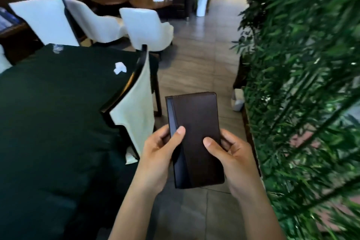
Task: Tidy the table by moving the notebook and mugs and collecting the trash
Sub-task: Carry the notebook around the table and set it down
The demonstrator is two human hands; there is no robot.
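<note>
I hold a closed dark brown notebook (196, 132) with a bluish spine upright in front of me, over the tiled floor to the right of the table. My left hand (159, 154) grips its lower left edge, thumb on the cover. My right hand (231, 158) grips the lower right edge, thumb also on the cover. On the dark green tablecloth of the table (48, 122) at the left lies a crumpled white tissue (119, 68). A clear glass-like object (57, 48) stands near the table's far edge. No mugs are visible.
A chair with a cream back (134, 107) is pushed against the table's right side. White armchairs (148, 27) stand behind the table. A wall of green plants (303, 84) runs along the right. A small white bin-like box (237, 101) sits at its base.
</note>
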